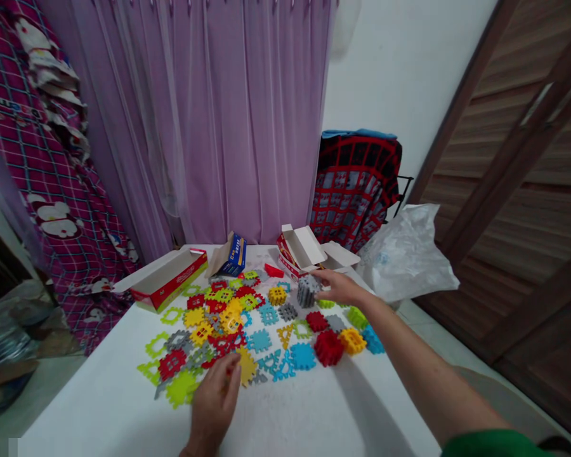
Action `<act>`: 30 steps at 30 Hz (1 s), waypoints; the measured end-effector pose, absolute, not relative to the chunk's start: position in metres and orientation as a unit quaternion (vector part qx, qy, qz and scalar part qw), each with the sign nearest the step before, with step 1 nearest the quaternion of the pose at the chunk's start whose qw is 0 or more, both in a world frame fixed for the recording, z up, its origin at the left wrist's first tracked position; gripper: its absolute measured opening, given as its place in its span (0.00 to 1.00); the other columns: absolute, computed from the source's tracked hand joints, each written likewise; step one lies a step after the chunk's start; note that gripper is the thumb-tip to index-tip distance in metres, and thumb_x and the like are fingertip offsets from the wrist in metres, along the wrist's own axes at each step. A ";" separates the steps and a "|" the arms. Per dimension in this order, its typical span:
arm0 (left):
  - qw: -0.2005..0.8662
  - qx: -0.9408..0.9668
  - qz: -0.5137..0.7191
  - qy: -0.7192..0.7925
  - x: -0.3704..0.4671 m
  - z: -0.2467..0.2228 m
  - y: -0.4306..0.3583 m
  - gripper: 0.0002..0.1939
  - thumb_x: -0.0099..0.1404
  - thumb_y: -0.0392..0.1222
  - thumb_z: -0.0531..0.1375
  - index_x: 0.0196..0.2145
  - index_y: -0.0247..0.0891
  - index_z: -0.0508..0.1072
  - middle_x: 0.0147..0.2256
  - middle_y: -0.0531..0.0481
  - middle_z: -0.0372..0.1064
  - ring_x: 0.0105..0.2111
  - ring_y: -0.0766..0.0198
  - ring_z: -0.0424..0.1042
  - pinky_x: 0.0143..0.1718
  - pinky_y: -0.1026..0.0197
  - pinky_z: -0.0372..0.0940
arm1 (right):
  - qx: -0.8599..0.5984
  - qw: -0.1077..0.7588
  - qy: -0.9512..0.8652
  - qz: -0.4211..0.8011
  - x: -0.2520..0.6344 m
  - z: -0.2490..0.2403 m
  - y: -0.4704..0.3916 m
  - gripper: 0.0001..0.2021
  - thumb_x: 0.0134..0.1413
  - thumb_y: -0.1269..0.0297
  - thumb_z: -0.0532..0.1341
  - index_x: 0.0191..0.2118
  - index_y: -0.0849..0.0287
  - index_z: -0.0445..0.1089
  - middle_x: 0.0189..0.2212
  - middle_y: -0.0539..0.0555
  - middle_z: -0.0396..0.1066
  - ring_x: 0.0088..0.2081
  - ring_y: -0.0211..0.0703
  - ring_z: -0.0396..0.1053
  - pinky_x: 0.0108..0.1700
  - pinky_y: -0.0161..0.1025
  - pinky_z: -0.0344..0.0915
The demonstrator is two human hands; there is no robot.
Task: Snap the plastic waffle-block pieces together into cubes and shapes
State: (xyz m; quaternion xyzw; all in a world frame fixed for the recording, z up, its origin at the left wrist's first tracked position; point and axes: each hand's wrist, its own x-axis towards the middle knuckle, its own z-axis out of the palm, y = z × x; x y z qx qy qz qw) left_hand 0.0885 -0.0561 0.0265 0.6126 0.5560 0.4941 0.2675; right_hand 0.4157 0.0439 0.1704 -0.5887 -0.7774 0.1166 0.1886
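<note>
My right hand (pixel 337 287) reaches out at the far right of the pile, its fingers closed on the side of a grey stack of notched plastic building pieces (pixel 307 292). At the near edge of the pile, my left hand (pixel 216 393) is curled beside a yellow notched piece (pixel 246 367). A bit of colour shows between its thumb and fingers, but I cannot make out what it is. Near my right forearm stand a red stack (pixel 328 348) and a yellow stack (pixel 353 341). Blue flat pieces (pixel 303 357) lie between the hands.
Loose notched pieces in several colours cover the middle of the white table (pixel 285 419). Open boxes stand along the back: a red and green one (pixel 171 282), a blue one (pixel 233 255), a red and white one (pixel 297 251). A white plastic bag (pixel 404 260) is at the right edge.
</note>
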 end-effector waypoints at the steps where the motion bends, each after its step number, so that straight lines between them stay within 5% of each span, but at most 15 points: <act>1: 0.231 0.633 0.491 0.553 0.083 0.019 -0.058 0.16 0.61 0.56 0.60 0.40 0.45 0.78 0.41 0.44 0.79 0.39 0.54 0.77 0.44 0.56 0.71 | -0.597 0.171 -0.776 0.111 0.427 0.174 0.057 0.32 0.42 0.63 0.69 0.58 0.53 0.69 0.45 0.53 0.75 0.40 0.46 0.72 0.43 0.38 0.66; 8: 0.084 0.660 0.499 0.556 0.063 -0.001 -0.054 0.16 0.64 0.52 0.56 0.43 0.44 0.77 0.43 0.43 0.79 0.45 0.53 0.77 0.49 0.53 0.70 | -0.615 0.051 -0.780 0.103 0.449 0.179 0.125 0.33 0.36 0.63 0.72 0.55 0.53 0.73 0.38 0.52 0.78 0.38 0.47 0.74 0.39 0.35 0.67; 30: 0.122 0.693 0.455 0.545 0.050 -0.013 -0.054 0.16 0.65 0.50 0.57 0.48 0.49 0.76 0.48 0.49 0.77 0.47 0.55 0.76 0.50 0.54 0.71 | -0.586 0.005 -0.803 0.110 0.444 0.152 0.163 0.35 0.24 0.63 0.77 0.48 0.46 0.77 0.39 0.50 0.78 0.41 0.49 0.75 0.42 0.37 0.67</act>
